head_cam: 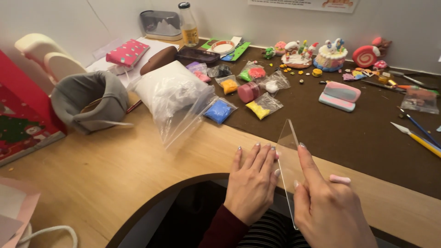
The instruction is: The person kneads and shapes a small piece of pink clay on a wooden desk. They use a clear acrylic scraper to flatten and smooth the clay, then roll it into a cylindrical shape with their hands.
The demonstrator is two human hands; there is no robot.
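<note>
We have both hands low at the near edge of the wooden table point(115, 170), and between them stands a clear plastic sheet point(288, 138), thin and see-through, tilted up on its edge. Its long axis runs from about 6 o'clock near our lap toward 12 o'clock, where its top corner rises over the dark brown mat point(358, 138). Our right hand point(328, 209) grasps it: the index finger lies up along the sheet's right face and the thumb presses near its lower stretch, so this hand is closed on the sheet. Our left hand point(252, 181) lies flat and released on the wood, 4 fingers spread and pointing to 12 o'clock, its fingertips just beside the sheet's left face; whether they touch it we cannot tell. From the left hand the sheet lies at 3 o'clock. A small pink clay roll point(340, 179) rests on the wood at 3 o'clock of the sheet, just beyond our right index finger, so the right hand is the nearer of the 2. Small bags of coloured clay point(257, 108) lie well apart toward 11 o'clock.
</note>
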